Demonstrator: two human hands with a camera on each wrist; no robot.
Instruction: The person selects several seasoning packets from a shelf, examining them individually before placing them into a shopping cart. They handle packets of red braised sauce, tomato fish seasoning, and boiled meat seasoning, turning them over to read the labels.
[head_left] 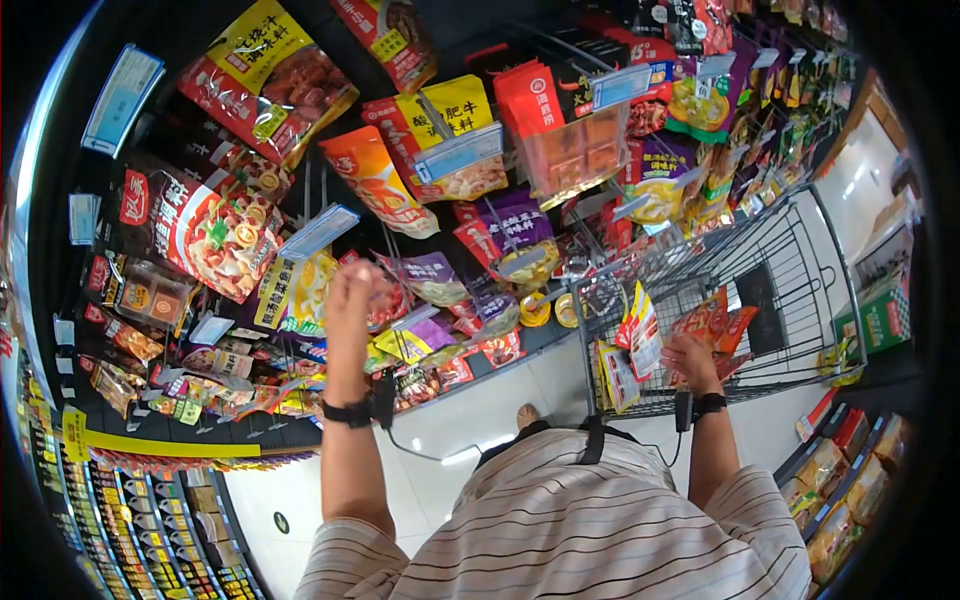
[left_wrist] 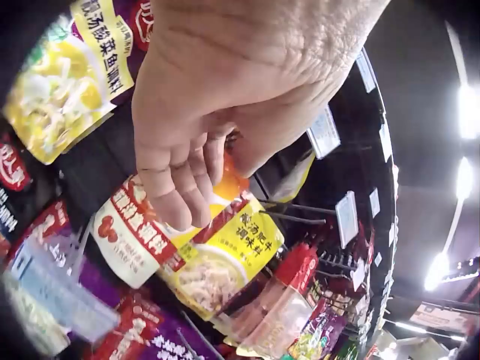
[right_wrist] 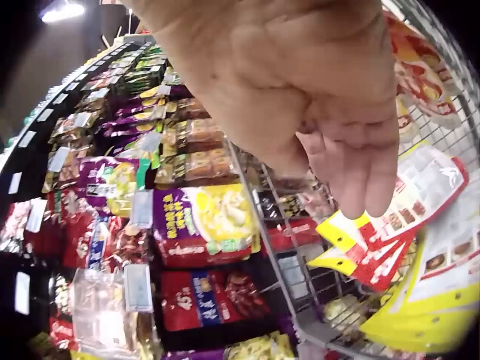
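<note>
In the head view my left hand [head_left: 352, 310] is raised before the hanging seasoning packets, below an orange pouch [head_left: 378, 180]. The left wrist view shows the left hand [left_wrist: 217, 105] with its fingers loosely bent over a red and yellow packet [left_wrist: 219, 262]; no packet shows in its grasp. My right hand [head_left: 692, 362] is over the cart [head_left: 730, 385], beside red and yellow packets [head_left: 640, 330] and orange-red packets [head_left: 705, 318]. From the right wrist, the right hand [right_wrist: 300, 97] hangs relaxed above yellow-edged packets [right_wrist: 427, 187], and whether it touches them cannot be told.
Price tags [head_left: 320, 232] on hooks jut out between the packets. The cart's wire rim [head_left: 600, 300] stands right of the shelf. Pale floor tiles [head_left: 540, 390] lie below, with another shelf of packaged goods [head_left: 850, 460] at lower right.
</note>
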